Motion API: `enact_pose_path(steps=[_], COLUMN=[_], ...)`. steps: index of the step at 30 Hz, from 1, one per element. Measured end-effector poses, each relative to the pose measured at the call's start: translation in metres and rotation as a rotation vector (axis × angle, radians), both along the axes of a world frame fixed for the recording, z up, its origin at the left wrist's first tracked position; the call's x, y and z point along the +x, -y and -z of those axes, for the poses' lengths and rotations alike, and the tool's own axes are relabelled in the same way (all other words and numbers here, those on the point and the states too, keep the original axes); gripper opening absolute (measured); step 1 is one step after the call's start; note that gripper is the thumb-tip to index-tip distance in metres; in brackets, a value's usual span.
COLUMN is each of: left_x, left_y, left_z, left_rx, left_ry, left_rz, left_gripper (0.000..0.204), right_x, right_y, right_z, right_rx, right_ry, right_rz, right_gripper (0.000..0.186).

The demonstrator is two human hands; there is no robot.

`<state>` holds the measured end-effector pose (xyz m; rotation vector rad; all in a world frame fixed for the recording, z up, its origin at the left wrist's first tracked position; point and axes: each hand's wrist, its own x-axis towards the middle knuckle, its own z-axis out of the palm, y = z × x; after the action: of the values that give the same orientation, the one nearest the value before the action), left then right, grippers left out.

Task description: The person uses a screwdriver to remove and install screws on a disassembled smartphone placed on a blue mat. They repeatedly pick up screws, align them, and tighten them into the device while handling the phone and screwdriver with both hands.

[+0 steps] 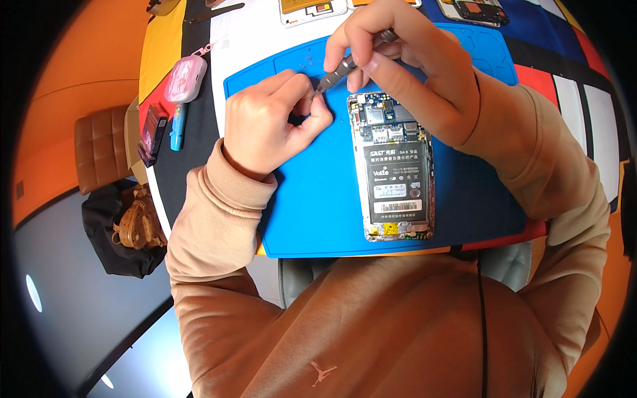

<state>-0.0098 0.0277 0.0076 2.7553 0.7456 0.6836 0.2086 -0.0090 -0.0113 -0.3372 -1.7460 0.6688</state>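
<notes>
My right hand [424, 73] is closed round a slim dark grey precision screwdriver [342, 71], held at a slant with its tip pointing down and left. The tip meets the thumb and forefinger of my left hand [272, 119], which are pinched together. Whatever lies between those fingertips is too small to make out. Below and beside my right hand, an opened phone [398, 179] lies on the blue work mat [312, 219]. Its black battery fills the lower part, and a blue circuit board [378, 109] shows at the top, partly covered by my right hand.
Tiny dark bits, likely screws, are scattered on the mat beyond my left hand. Other opened phones [308, 12] lie along the far edge. At left sit a pink earphone case [186, 78], a blue pen-like item [177, 129], a small dark box [152, 136] and black tweezers [217, 13].
</notes>
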Motion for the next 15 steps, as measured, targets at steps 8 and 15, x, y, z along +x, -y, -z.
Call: enact_pose_path(steps=[8,15], left_x=[-0.0006,-0.0006], left_y=[0.0001,-0.0006], left_z=[-0.0005,-0.0001], left_rx=[-0.020,-0.022], left_ry=[0.008,0.007], left_rz=[0.006,0.007], left_gripper=[0.021,0.023], right_x=[0.0002,-0.0009], right_y=[-0.0009,0.0014], right_z=[0.0039,0.0069], right_rx=[0.024,-0.067], right_ry=[0.011,-0.026], right_rz=[-0.011,-0.039], right_gripper=[0.009,0.011])
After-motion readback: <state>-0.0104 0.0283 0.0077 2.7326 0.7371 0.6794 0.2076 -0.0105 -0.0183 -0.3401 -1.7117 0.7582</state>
